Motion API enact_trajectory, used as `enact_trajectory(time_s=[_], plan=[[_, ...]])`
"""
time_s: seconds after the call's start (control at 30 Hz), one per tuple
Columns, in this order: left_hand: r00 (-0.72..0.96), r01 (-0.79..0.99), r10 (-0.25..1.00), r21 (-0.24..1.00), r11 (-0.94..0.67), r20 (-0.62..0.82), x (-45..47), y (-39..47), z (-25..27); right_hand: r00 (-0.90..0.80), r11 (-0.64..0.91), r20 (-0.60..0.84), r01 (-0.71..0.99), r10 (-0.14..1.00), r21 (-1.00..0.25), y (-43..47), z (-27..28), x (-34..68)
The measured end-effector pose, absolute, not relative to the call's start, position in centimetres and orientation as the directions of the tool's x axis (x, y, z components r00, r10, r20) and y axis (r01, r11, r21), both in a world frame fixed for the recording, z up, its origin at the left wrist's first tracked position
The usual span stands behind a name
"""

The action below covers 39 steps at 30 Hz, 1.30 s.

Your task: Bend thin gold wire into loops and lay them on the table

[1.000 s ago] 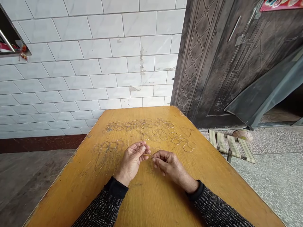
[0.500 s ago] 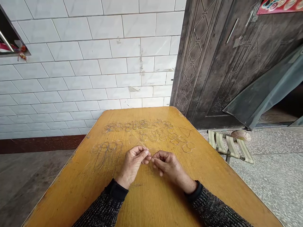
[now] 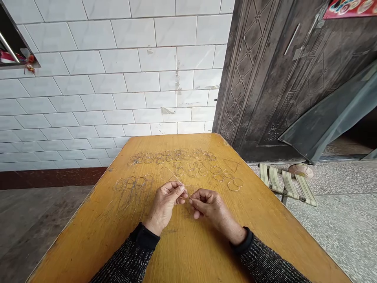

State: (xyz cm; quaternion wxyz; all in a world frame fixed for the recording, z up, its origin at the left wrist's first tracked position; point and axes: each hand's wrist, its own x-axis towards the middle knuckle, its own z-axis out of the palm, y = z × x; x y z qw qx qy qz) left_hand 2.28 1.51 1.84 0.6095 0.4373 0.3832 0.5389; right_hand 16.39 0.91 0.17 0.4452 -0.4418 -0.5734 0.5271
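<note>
I count two hands: one left hand [image 3: 164,202], one right hand [image 3: 210,206]. Two dark sleeves [image 3: 125,253]. One worktop [image 3: 191,247]. Lots of wire loops [image 3: 177,154], too tangled for me to count. One stool [image 3: 275,179], four stripy straps [image 3: 290,184]. One ball [image 3: 301,170].

The left fingers [image 3: 178,191] and right fingers [image 3: 198,203] hide the parts of the thin wire [image 3: 173,175] they pinch; the stretch between is too fine to follow. Both sleeves [image 3: 125,255] and the counter [image 3: 190,255] run off the bottom edge, the red poster [image 3: 350,8] off the top right.
</note>
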Motion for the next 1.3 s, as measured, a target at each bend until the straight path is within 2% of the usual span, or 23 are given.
enact_trajectory(time_s=[0.1, 0.2, 0.37, 0.5, 0.77, 0.87, 1.0, 1.1, 1.3], plan=[[0.12, -0.327, 0.993, 0.944, 0.039, 0.0, 2.3, 1.4, 1.9, -0.19, 0.075, 0.057, 0.084, 0.98, -0.994, 0.8, 0.1, 16.5], [0.097, -0.326, 0.995, 0.945, 0.032, 0.0, 2.4, 1.2, 1.9, -0.158, 0.141, 0.11, 0.199, 0.981, -0.97, 0.7, 0.1, 16.7], [0.066, -0.375, 0.997, 0.925, 0.055, -0.033, 2.4, 1.1, 1.6, -0.122, 0.275, 0.247, 0.465, 0.961, -0.841, 0.4, 0.6, 16.8], [0.044, -0.411, 0.998, 0.91, 0.058, -0.044, 2.5, 1.1, 1.5, -0.161, 0.348, 0.311, 0.536, 0.937, -0.769, 0.2, 1.1, 16.8], [0.027, -0.467, 0.999, 0.883, 0.039, -0.03, 2.7, 1.3, 1.4, -0.166, 0.345, 0.303, 0.502, 0.938, -0.793, 0.2, 0.8, 16.7], [0.027, -0.471, 1.0, 0.882, 0.027, -0.016, 2.7, 1.4, 1.6, -0.161, 0.321, 0.278, 0.438, 0.947, -0.84, 0.3, 0.5, 16.6], [0.049, -0.377, 0.999, 0.926, 0.015, 0.004, 2.6, 1.4, 1.9, -0.192, 0.19, 0.156, 0.176, 0.969, -0.966, 0.5, 0.2, 16.5], [0.083, -0.277, 0.996, 0.961, -0.003, 0.027, 2.6, 1.3, 1.9, -0.239, 0.079, 0.073, 0.015, 0.968, -0.997, 0.7, 0.3, 16.3], [0.082, -0.129, 0.991, 0.988, -0.09, 0.101, 2.8, 1.0, 1.9, -0.329, 0.012, 0.011, -0.001, 0.944, -1.0, 0.7, 0.2, 16.2]])
